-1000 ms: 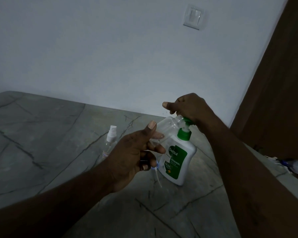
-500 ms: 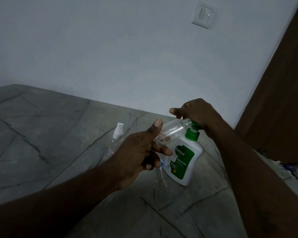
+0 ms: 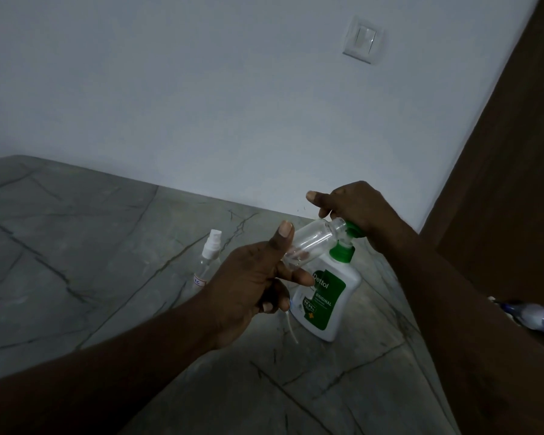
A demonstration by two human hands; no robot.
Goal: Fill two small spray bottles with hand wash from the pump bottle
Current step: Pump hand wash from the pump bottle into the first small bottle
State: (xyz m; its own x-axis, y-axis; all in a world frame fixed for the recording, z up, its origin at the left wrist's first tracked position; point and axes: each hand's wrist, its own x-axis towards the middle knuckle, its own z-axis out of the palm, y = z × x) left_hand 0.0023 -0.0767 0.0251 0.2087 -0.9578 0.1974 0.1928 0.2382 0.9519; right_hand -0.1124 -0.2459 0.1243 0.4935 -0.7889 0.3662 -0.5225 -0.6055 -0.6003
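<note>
Clear plastic is held in the left hand (image 3: 248, 287): an uncapped small spray bottle (image 3: 311, 243) is gripped at its base between thumb and fingers and tilted, its open neck raised toward the green nozzle of the pump bottle (image 3: 327, 296). A thin white dip tube (image 3: 291, 328) is seen hanging below the same hand's curled lower fingers; the sprayer head it belongs to is hidden in the fist. The right hand (image 3: 355, 208) is closed over the top of the green pump head, just above and beside the held bottle's mouth, with the thumb extended to the left. The white pump bottle stands upright on the grey marbled surface (image 3: 76, 262), directly below the right-hand grip. A second spray bottle (image 3: 208, 262), capped with its white sprayer, stands to the left of the left hand, apart from it.
</note>
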